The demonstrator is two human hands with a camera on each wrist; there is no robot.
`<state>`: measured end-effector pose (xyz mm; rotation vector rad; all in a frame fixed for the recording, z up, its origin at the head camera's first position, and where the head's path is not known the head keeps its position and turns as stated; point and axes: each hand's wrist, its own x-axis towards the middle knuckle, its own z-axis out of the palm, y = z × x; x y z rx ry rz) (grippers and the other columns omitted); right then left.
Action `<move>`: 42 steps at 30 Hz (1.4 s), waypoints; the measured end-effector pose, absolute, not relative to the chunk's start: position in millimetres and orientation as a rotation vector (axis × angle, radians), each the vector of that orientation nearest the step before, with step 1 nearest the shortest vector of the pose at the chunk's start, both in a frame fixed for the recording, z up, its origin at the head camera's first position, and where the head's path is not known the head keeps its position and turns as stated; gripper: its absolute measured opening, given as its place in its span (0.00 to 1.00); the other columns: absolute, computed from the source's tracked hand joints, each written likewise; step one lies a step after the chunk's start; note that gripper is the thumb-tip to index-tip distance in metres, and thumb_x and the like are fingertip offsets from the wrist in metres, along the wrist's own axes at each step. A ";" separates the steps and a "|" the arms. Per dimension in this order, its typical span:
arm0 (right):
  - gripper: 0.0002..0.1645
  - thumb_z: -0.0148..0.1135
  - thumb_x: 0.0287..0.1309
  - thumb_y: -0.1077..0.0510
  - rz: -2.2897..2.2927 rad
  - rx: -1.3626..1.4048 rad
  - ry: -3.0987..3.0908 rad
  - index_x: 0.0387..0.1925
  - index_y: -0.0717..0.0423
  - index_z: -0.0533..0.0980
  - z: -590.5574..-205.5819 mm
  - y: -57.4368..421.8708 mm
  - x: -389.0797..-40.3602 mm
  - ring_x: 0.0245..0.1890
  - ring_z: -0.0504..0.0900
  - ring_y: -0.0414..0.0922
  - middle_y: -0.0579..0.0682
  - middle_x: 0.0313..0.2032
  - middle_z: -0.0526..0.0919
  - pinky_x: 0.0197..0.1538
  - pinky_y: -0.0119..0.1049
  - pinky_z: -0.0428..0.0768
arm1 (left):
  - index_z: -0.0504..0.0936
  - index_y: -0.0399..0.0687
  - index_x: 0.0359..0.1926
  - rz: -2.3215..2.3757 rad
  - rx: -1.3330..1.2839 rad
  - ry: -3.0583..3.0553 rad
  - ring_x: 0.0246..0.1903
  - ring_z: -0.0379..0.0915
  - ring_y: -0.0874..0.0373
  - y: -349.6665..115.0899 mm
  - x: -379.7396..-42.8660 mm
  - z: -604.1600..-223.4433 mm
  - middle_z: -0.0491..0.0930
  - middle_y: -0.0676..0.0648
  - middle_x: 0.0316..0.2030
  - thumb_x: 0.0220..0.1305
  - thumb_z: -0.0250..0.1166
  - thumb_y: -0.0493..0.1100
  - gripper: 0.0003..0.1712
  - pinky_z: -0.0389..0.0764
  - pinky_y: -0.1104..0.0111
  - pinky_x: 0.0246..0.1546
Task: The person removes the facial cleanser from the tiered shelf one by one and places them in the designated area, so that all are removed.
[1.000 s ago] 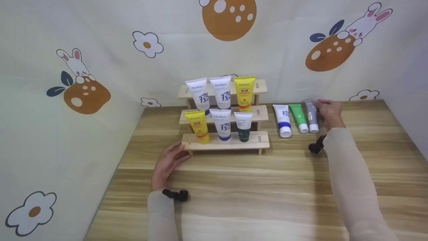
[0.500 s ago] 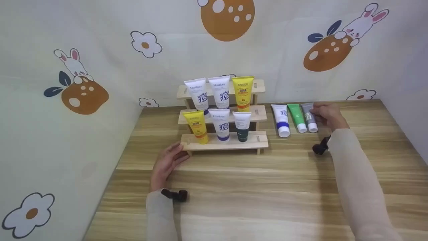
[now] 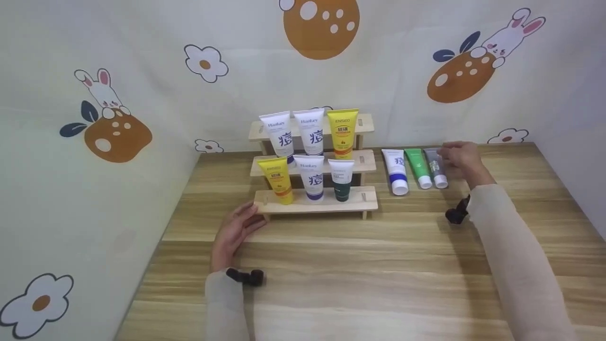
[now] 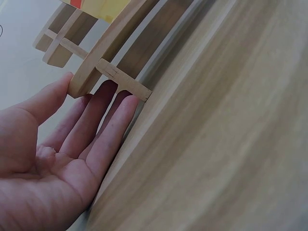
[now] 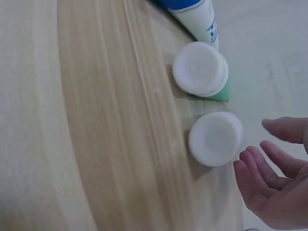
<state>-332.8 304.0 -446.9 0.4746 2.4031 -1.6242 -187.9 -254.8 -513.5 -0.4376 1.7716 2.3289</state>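
Note:
A three-step wooden display stand point(image 3: 326, 205) carries white, yellow and white-and-green tubes. My left hand point(image 3: 236, 232) holds the left end of its lowest shelf. In the left wrist view the thumb presses the shelf's end, with the fingers point(image 4: 113, 120) reaching under it by the leg. Right of the stand, a grey tube point(image 3: 435, 168) lies on the table with its white cap point(image 5: 215, 139) toward me. Beside its upper end is my right hand point(image 3: 463, 158), thumb and fingers parted in the right wrist view with nothing between them.
Left of the grey tube lie a green tube point(image 3: 418, 168) and a white tube with a blue band point(image 3: 396, 170). A yellow tube point(image 3: 276, 180) stands at the lowest shelf's left. Behind the wooden table point(image 3: 341, 265) hangs a patterned cloth point(image 3: 388, 71).
The grey tube has come down flat, slightly left, close to the green tube. My right fingers have let go of its upper end. The left hand keeps its place on the stand.

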 end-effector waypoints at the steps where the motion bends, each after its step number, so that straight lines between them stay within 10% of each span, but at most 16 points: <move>1: 0.36 0.57 0.70 0.52 -1.631 0.443 2.412 0.73 0.62 0.62 -442.4 300.9 -332.6 0.61 0.74 0.51 0.61 0.63 0.72 0.68 0.44 0.78 | 0.60 0.36 0.74 2.328 -0.438 1.772 0.50 0.82 0.53 -255.0 -188.0 -513.7 0.74 0.36 0.60 0.71 0.63 0.43 0.37 0.84 0.58 0.61; 8: 0.41 0.58 0.68 0.40 -1.812 0.227 2.367 0.74 0.53 0.61 -403.8 271.5 -326.4 0.72 0.65 0.52 0.53 0.70 0.66 0.78 0.46 0.68 | 0.60 0.35 0.73 2.321 -0.436 1.776 0.51 0.82 0.52 -255.1 -187.8 -513.6 0.70 0.31 0.65 0.72 0.61 0.41 0.35 0.85 0.58 0.61; 26: 0.42 0.65 0.64 0.44 -2.023 -0.258 2.241 0.74 0.49 0.60 -355.2 191.0 -292.2 0.70 0.70 0.50 0.53 0.71 0.68 0.64 0.30 0.81 | 0.59 0.35 0.74 2.328 -0.429 1.784 0.50 0.82 0.53 -255.7 -187.4 -513.5 0.75 0.35 0.59 0.74 0.59 0.40 0.33 0.85 0.60 0.59; 42: 0.38 0.68 0.62 0.45 -1.910 -0.353 2.284 0.70 0.45 0.66 -349.8 144.3 -283.1 0.69 0.72 0.48 0.49 0.68 0.72 0.76 0.49 0.70 | 0.59 0.35 0.74 2.312 -0.424 1.797 0.51 0.81 0.52 -255.7 -187.5 -514.4 0.75 0.36 0.59 0.73 0.61 0.42 0.36 0.85 0.60 0.61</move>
